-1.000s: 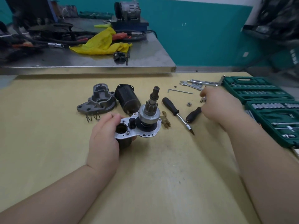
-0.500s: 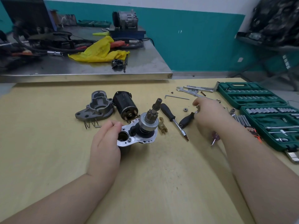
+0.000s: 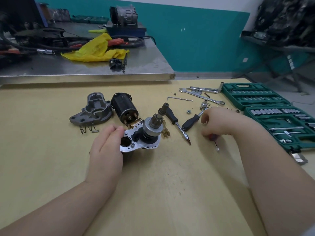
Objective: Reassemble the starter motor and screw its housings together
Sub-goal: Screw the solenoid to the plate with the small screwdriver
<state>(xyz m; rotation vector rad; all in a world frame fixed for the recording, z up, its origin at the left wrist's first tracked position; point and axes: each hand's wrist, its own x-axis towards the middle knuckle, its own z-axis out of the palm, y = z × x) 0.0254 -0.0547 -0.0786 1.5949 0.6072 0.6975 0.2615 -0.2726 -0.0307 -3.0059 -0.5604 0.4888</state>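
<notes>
The partly built starter motor [image 3: 151,129] stands upright on the wooden table [image 3: 153,184], pinion shaft pointing up from a silver plate. My left hand [image 3: 107,147] grips the left edge of that plate. The grey nose housing [image 3: 95,111] and the black motor body [image 3: 124,106] lie just behind it. A brass fork lever [image 3: 166,132] sits against its right side. My right hand [image 3: 219,122] is to the right, fingers closed on a small red-handled screwdriver [image 3: 214,137] whose tip points down toward me.
Two black-handled drivers [image 3: 172,114] [image 3: 190,122] lie between my hands, with a nut [image 3: 188,112], hex key [image 3: 179,99] and wrenches [image 3: 201,96] behind. A green socket set [image 3: 265,103] lies open at right. Springs [image 3: 87,128] sit by the housing. A cluttered steel bench [image 3: 102,68] stands behind.
My right hand drew back from the small parts near the wrenches toward me, and the red-handled screwdriver now shows beneath it. My left hand kept its hold on the starter plate.
</notes>
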